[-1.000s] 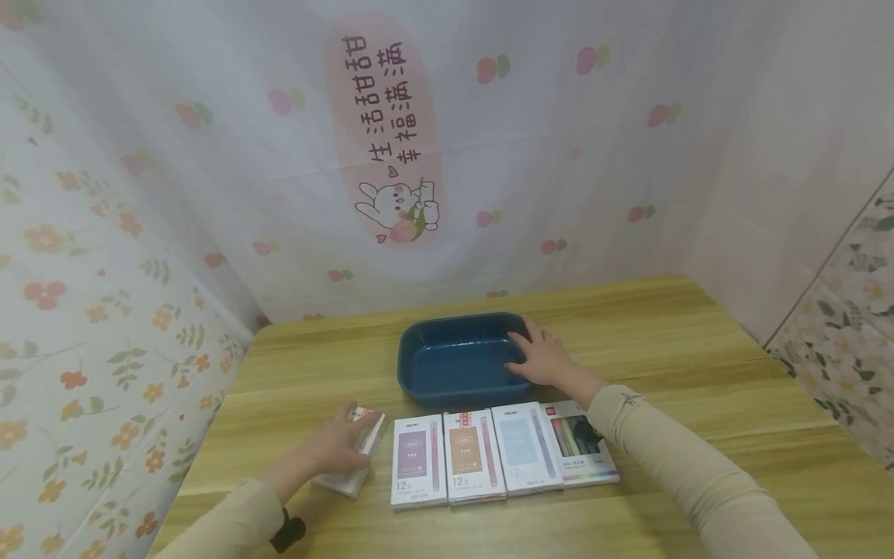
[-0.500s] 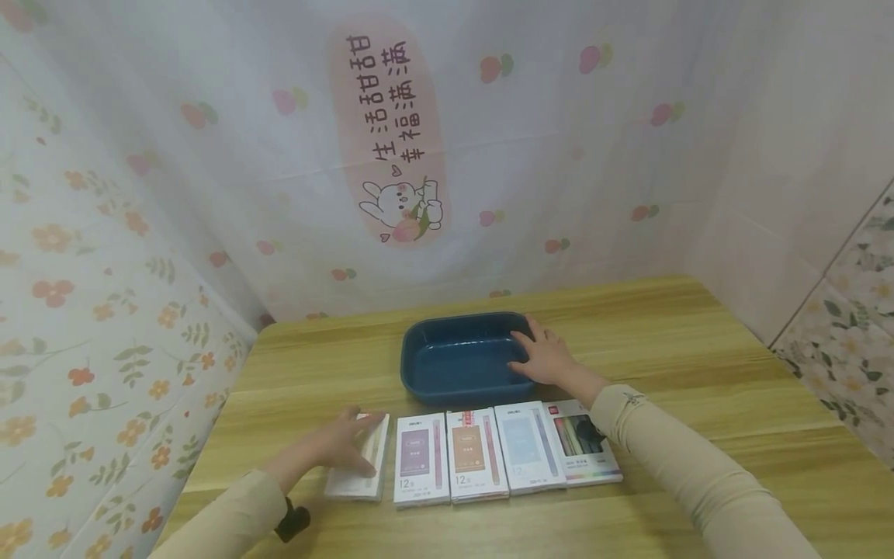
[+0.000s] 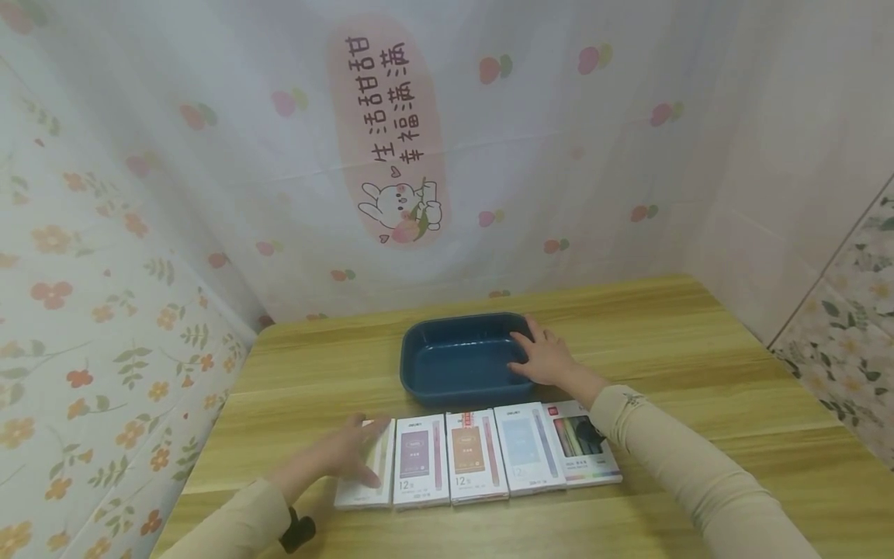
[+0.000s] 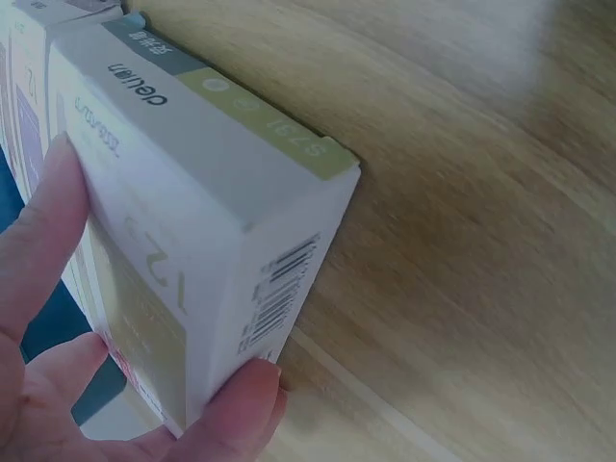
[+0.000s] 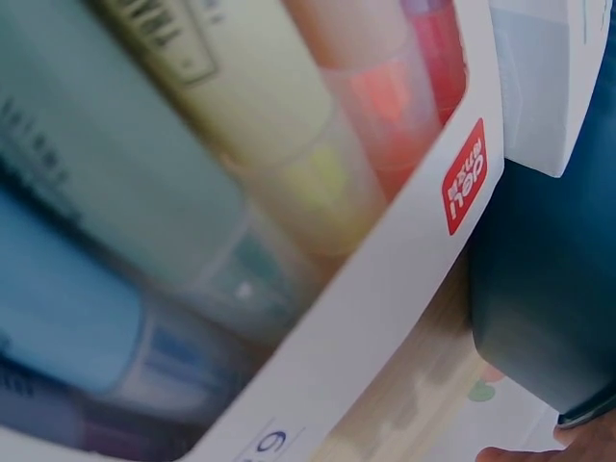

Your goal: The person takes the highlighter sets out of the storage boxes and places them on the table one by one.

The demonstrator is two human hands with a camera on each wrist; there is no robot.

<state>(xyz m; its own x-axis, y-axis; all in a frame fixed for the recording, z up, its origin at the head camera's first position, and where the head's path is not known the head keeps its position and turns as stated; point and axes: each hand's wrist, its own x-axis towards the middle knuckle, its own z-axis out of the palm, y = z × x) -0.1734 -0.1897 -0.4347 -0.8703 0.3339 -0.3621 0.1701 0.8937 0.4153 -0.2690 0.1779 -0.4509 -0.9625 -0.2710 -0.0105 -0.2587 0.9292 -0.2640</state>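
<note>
My left hand grips a white pen box with a yellow-green panel at the left end of a row. Its thumb and fingers lie along the sides of that box, which stays on the table. In the head view the hand covers part of it. To its right lie a purple-panelled box, an orange-panelled box, a pale blue box and a highlighter box with a window. My right hand rests over the right rim of the blue tray, fingers spread, some tips inside.
The wooden table reaches back to a hanging white curtain with fruit prints. Flowered cloth hangs at the left side. The tray stands just behind the row of boxes.
My left hand has straightened the yellow-green box and slid it right, up against the purple-panelled one. My right hand stays on the tray's rim.
</note>
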